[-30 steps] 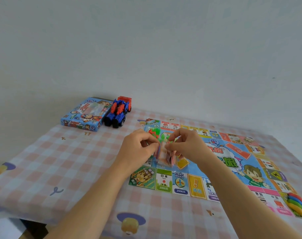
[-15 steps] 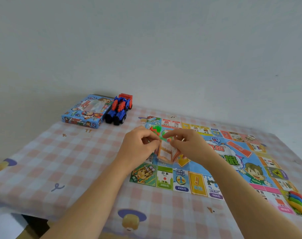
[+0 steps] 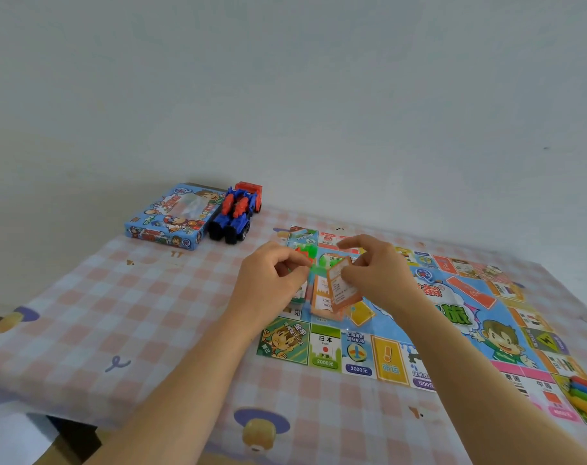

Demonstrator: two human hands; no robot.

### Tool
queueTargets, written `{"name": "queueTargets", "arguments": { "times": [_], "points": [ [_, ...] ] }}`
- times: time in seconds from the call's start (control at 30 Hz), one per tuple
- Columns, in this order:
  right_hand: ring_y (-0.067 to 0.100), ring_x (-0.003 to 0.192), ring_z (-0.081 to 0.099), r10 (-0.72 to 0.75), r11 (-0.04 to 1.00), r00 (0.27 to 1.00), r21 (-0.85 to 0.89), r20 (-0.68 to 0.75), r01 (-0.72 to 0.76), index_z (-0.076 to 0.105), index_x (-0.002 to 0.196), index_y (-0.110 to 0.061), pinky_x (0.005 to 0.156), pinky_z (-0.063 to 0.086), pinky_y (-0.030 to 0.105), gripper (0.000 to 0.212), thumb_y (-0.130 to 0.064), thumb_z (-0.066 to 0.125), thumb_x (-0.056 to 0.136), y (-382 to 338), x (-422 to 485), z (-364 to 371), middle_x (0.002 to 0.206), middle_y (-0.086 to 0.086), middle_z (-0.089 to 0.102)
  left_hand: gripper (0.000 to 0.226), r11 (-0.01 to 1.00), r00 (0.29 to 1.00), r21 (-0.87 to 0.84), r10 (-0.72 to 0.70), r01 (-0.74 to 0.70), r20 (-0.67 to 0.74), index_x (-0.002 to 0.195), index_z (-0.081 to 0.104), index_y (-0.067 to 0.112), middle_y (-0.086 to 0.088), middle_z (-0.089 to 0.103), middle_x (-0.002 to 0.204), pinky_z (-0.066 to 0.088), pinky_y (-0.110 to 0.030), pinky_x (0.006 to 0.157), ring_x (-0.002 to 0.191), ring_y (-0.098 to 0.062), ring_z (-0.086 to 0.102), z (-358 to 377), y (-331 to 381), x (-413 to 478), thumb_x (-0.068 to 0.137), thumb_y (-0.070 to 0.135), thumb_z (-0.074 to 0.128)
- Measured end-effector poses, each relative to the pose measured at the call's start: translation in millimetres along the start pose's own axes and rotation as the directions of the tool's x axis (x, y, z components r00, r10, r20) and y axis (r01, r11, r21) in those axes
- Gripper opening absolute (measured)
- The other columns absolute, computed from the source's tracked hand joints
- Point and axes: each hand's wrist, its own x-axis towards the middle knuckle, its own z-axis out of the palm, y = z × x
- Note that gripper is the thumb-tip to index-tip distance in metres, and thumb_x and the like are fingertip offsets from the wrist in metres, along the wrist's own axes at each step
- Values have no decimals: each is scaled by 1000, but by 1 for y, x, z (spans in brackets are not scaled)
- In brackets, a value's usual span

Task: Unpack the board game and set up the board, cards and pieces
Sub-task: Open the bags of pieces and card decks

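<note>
Left hand (image 3: 272,280): fingers curled, pinching small card stack (image 3: 320,298) by its top edge, held just above board
Right hand (image 3: 377,273): thumb + fingers pinch one orange card (image 3: 344,288), tilted, at front of stack
Board (image 3: 459,317): unfolded, flat on tabletop (image 3: 117,313), right of centre
Pieces (image 3: 585,396): coloured bunch on board's near-right corner
Box (image 3: 171,218): far left of tabletop, toy truck (image 3: 236,213) just beside it
</note>
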Motion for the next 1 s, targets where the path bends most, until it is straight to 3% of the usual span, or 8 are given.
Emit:
{"name": "queueTargets", "arguments": {
  "times": [0.13, 0.27, 0.4, 0.5, 0.6, 0.73, 0.9, 1.0],
  "points": [
    [0, 46, 58, 74, 954, 997, 290, 12, -74, 61, 114, -22, 38, 38, 11, 36, -3, 66, 84, -7, 0, -9, 81, 7, 68, 5, 1000, 1000, -13, -18, 18, -26, 86, 71, 24, 13, 65, 84, 45, -10, 61, 71, -4, 57, -1, 0, 1, 85, 23, 67],
    [3, 34, 48, 70, 921, 998, 384, -9, -61, 69, 99, -13, 37, 36, 18, 17, -6, 69, 83, -13, -2, -10, 72, 4, 70, 9, 997, 998, -57, -53, 51, -29, 87, 71, 24, 11, 68, 82, 44, -16, 58, 65, -5, 56, -1, -1, 3, 85, 30, 66],
    [7, 47, 59, -27, 919, 996, 391, -85, 58, 69, 83, -17, 45, 48, 19, 12, -5, 70, 82, -19, -8, -10, 77, 4, 72, 14, 992, 997, -108, -66, 63, -30, 85, 70, 25, 11, 68, 76, 47, -21, 56, 60, -12, 59, -3, -1, 1, 88, 36, 61],
    [10, 66, 70, -194, 900, 973, 372, -127, 228, 74, 77, -17, 60, 55, 18, 20, 2, 72, 76, -23, -14, -9, 75, -2, 74, 30, 930, 988, -335, -153, 150, 16, 87, 70, 17, 5, 69, 70, 42, -17, 46, 48, -7, 54, -5, 4, 1, 91, 41, 53],
    [2, 81, 69, -300, 885, 949, 344, -94, 314, 75, 76, -18, 70, 55, 15, 22, 4, 74, 73, -25, -16, -4, 84, -9, 74, 38, 809, 966, -528, -233, 259, 117, 91, 71, 13, -5, 72, 78, 48, -22, 50, 57, -15, 61, -9, 9, 5, 85, 46, 53],
    [-1, 85, 67, -392, 878, 917, 266, -81, 399, 76, 79, -19, 72, 51, 10, 24, 4, 75, 72, -23, -16, 0, 93, -11, 72, 23, 746, 947, -584, -242, 320, 209, 103, 70, 10, -8, 74, 89, 53, -20, 59, 78, -19, 70, -11, 8, 6, 82, 20, 67],
    [14, 72, 69, -211, 897, 959, 352, -190, 267, 71, 87, -36, 50, 51, 16, 37, 0, 65, 83, -20, -16, -5, 84, -10, 73, 28, 691, 932, -629, -311, 356, 186, 106, 65, 10, -8, 74, 93, 58, -33, 75, 85, -22, 72, -12, 5, 8, 78, 11, 70],
    [16, 57, 59, -101, 973, 978, 189, -180, 136, 72, 84, -30, 43, 41, 13, 25, -5, 68, 80, -15, -11, -12, 70, -8, 69, 18, 735, 943, -598, -305, 321, 132, 99, 67, 16, -4, 75, 90, 57, -24, 64, 80, -17, 72, -11, 3, 7, 83, 8, 67]
  ]
}}
